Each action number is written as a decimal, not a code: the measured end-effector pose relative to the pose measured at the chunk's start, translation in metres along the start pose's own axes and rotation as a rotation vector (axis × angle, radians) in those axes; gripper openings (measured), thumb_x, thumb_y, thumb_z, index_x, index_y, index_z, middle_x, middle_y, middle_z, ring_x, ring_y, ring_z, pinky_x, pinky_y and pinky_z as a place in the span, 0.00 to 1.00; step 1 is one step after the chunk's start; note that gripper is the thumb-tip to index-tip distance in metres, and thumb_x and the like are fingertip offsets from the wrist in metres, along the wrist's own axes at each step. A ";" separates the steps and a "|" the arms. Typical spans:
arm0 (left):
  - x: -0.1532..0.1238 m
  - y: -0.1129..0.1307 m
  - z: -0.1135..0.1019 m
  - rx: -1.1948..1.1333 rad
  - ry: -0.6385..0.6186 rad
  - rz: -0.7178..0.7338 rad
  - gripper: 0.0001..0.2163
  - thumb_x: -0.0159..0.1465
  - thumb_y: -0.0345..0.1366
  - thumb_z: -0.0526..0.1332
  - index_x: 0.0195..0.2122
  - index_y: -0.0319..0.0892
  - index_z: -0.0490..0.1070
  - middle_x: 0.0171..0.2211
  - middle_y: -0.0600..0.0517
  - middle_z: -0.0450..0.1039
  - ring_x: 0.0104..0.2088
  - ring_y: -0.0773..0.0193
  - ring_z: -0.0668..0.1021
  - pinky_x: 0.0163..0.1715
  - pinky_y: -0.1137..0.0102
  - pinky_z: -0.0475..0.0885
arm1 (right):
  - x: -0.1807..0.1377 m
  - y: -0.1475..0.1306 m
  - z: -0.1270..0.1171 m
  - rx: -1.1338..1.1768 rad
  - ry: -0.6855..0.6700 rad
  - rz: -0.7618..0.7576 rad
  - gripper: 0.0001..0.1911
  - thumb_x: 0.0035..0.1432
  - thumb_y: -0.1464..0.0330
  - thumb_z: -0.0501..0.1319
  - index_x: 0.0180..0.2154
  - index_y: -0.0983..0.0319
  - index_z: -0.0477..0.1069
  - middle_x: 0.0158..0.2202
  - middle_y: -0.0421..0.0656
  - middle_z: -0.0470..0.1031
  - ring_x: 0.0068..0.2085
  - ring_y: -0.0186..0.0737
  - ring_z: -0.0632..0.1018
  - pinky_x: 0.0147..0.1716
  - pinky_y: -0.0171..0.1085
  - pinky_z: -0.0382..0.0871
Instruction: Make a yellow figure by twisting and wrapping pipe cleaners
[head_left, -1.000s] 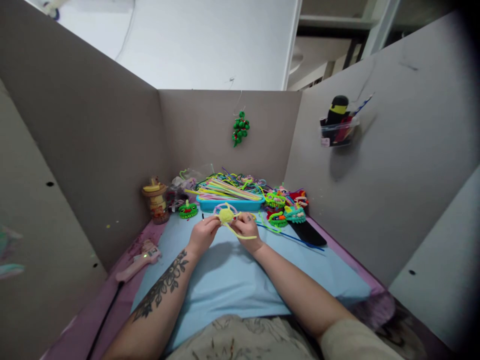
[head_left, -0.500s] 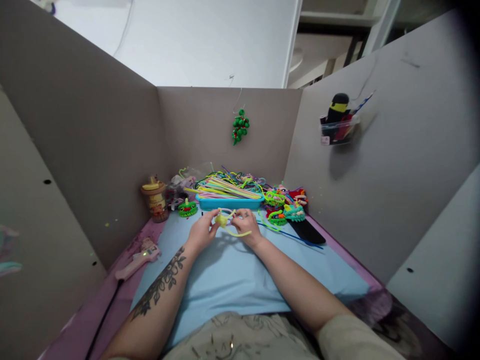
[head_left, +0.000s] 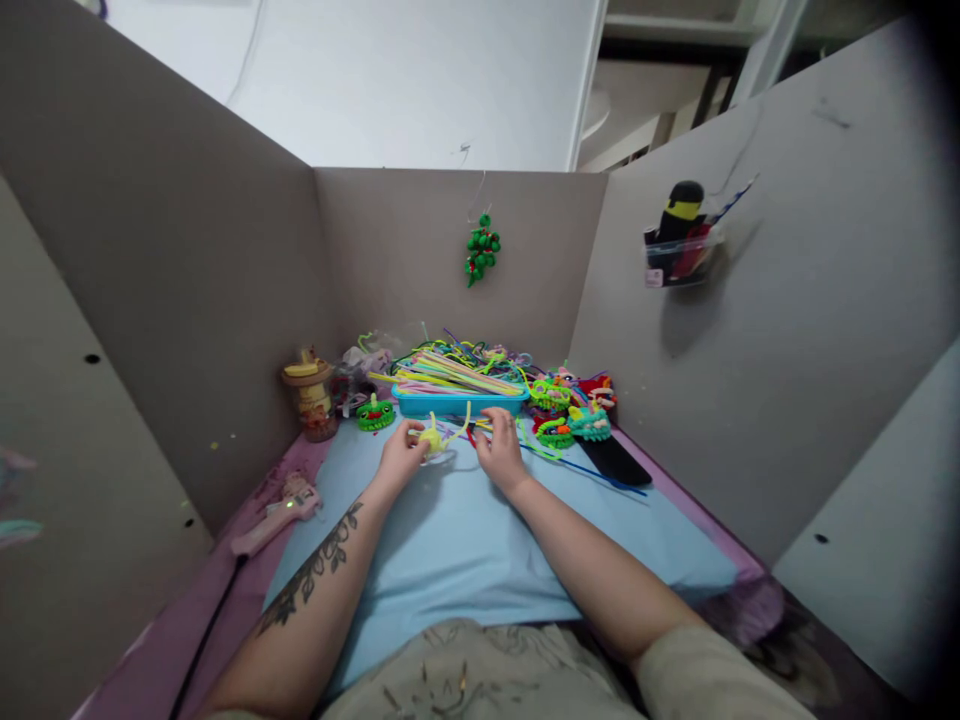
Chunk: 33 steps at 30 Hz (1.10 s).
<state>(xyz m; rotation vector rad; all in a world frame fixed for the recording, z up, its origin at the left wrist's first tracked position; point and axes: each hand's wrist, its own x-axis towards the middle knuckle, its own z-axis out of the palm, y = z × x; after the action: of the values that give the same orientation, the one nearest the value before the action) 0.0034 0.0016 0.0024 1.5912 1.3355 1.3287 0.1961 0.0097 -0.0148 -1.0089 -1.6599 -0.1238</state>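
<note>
My left hand (head_left: pixel 403 455) is closed in a pinch on a small yellow pipe-cleaner piece (head_left: pixel 431 440), held just above the blue cloth. The piece is a wound yellow clump with loose ends sticking up and to the right. To its right, my right hand (head_left: pixel 501 452) is off the piece, thumb and fingers apart. A narrow red item (head_left: pixel 471 437) shows by its fingertips; its kind is too small to make out. Blue pipe cleaners (head_left: pixel 592 473) lie on the cloth, to the right of my right hand.
A blue tray (head_left: pixel 457 405) heaped with pipe cleaners stands behind my hands. Several fuzzy figures (head_left: pixel 589 425) sit at the right near a black flat object (head_left: pixel 619 462). On the left are a pink glue gun (head_left: pixel 277 520), a lidded cup (head_left: pixel 311 400) and a green figure (head_left: pixel 374 413).
My right hand has let go of the yellow pipe-cleaner piece and opened slightly. My left hand still holds it, a little further left, and its loose end now points up.
</note>
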 end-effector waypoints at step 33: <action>-0.019 0.017 -0.002 0.913 -0.019 0.822 0.07 0.61 0.30 0.55 0.30 0.41 0.71 0.28 0.49 0.72 0.34 0.61 0.72 0.36 0.68 0.64 | -0.004 -0.019 -0.003 -0.117 -0.287 -0.263 0.09 0.61 0.67 0.54 0.36 0.58 0.73 0.37 0.45 0.72 0.40 0.41 0.68 0.41 0.38 0.62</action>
<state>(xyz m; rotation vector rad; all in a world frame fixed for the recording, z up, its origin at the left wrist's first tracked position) 0.0070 -0.0213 0.0138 2.9986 1.4174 1.1369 0.1851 -0.0062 -0.0093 -0.9220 -2.0653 -0.2635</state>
